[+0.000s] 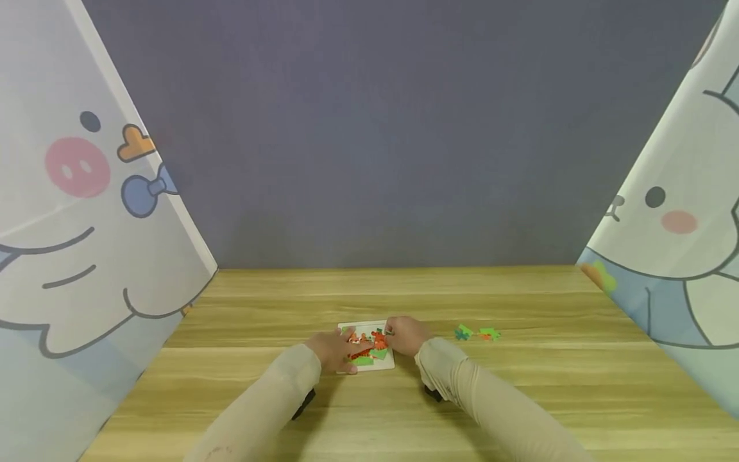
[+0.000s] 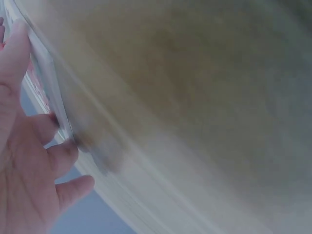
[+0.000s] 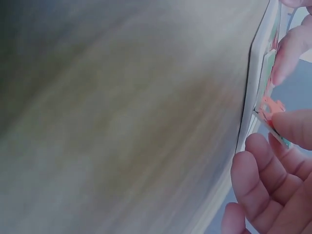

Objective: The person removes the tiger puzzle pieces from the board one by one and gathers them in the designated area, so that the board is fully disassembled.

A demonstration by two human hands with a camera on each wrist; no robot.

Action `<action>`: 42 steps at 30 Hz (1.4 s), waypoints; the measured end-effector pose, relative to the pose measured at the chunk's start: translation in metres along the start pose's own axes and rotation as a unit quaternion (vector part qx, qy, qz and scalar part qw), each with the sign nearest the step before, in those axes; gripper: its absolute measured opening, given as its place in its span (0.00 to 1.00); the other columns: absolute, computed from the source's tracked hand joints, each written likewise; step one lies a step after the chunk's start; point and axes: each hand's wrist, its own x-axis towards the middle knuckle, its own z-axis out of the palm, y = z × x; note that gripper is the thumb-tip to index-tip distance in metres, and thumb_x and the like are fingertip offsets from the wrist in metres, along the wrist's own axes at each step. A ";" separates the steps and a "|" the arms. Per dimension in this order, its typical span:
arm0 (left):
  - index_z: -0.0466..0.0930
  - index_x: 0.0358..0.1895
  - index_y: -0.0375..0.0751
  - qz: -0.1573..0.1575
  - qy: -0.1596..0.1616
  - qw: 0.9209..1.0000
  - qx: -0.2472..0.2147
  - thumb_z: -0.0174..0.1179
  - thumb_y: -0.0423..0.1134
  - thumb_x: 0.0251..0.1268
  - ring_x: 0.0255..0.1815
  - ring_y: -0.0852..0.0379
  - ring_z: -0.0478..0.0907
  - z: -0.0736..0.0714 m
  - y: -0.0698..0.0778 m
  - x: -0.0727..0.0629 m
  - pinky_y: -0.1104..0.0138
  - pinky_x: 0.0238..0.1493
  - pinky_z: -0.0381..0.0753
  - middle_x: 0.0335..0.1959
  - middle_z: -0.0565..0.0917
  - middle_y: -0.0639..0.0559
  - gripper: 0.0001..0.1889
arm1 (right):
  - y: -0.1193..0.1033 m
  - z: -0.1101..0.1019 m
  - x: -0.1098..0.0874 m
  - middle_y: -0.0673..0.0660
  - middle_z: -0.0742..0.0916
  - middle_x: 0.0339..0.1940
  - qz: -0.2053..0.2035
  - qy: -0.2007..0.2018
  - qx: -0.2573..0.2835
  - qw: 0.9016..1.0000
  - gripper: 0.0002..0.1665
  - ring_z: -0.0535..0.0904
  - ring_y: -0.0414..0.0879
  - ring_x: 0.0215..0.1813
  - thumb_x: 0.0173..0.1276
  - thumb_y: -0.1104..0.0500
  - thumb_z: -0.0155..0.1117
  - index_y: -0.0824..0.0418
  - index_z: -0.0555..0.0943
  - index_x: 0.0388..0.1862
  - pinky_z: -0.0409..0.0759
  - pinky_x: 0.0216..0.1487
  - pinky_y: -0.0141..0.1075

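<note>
A small white-framed jigsaw puzzle (image 1: pixel 389 364) with an orange and green picture lies on the table. My left hand (image 1: pixel 331 350) lies over its left side, with fingers spread across the pieces. In the left wrist view the thumb (image 2: pixel 17 53) is along the near edge of the frame. At the puzzle's right edge my right hand (image 1: pixel 407 335) pinches an orange and green jigsaw piece (image 3: pixel 267 108) between thumb and fingers. That piece is tilted up at the frame's edge in the right wrist view. The hands hide parts of the picture.
To the right of the puzzle lie loose jigsaw pieces, a green and teal cluster (image 1: pixel 463 332) and a green and orange one (image 1: pixel 491 333). A grey panel (image 1: pixel 392 160) stands behind the wooden table (image 1: pixel 277 289). Cartoon-printed cloths hang on the left and right.
</note>
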 end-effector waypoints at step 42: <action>0.54 0.79 0.66 -0.003 0.003 1.000 0.028 0.51 0.64 0.68 0.77 0.53 0.59 -0.001 -0.006 0.000 0.69 0.31 0.77 0.80 0.58 0.55 0.37 | 0.062 -0.039 -0.041 0.52 0.82 0.24 0.004 0.022 0.179 0.984 0.04 0.72 0.42 0.24 0.68 0.65 0.64 0.64 0.80 0.32 0.71 0.27 0.36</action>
